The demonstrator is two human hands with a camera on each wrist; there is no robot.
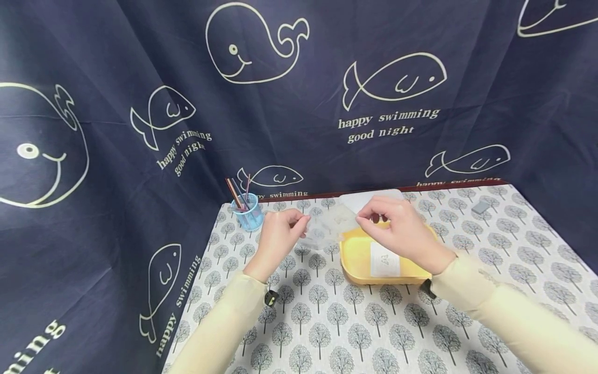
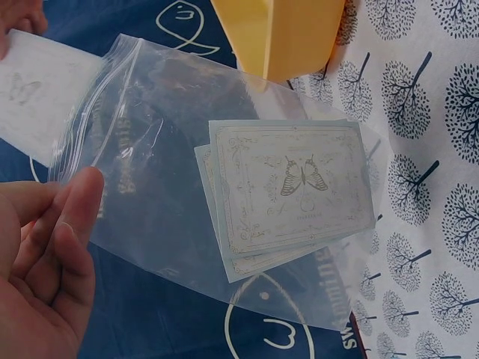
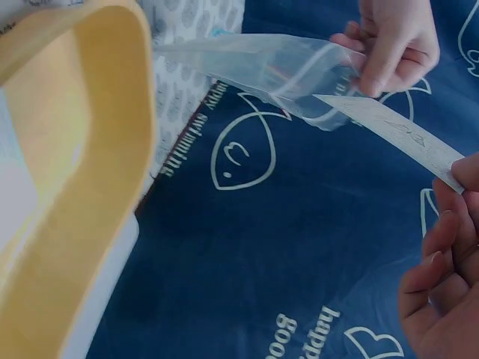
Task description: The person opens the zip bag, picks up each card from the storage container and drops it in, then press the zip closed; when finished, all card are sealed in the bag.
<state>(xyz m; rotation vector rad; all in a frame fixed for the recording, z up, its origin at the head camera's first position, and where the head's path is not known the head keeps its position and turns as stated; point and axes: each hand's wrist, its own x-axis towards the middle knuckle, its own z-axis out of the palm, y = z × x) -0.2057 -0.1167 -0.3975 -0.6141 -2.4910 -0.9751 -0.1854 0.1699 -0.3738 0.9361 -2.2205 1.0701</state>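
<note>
My left hand [image 1: 280, 231] pinches a clear zip bag [image 2: 150, 194] near its mouth, and the bag hangs out over the table. Several pale cards [image 2: 299, 179] printed with a butterfly and an ornate border lie fanned inside its lower end. Between thumb and fingers, my right hand [image 1: 404, 228] holds one similar card [image 3: 404, 134] by its edge. The card's far end is right at the bag's mouth, beside the left fingers. Below the right hand stands a yellow bin [image 1: 413, 266] with another butterfly card [image 1: 384, 259] in it.
A light blue pencil cup [image 1: 250, 218] with several pencils stands at the back left. At the back right lies a small grey block [image 1: 480, 207]. Something flat and white [image 1: 350, 200] shows behind the bin. A dark blue curtain [image 1: 299, 130] borders the tree-print tablecloth [image 1: 322, 317].
</note>
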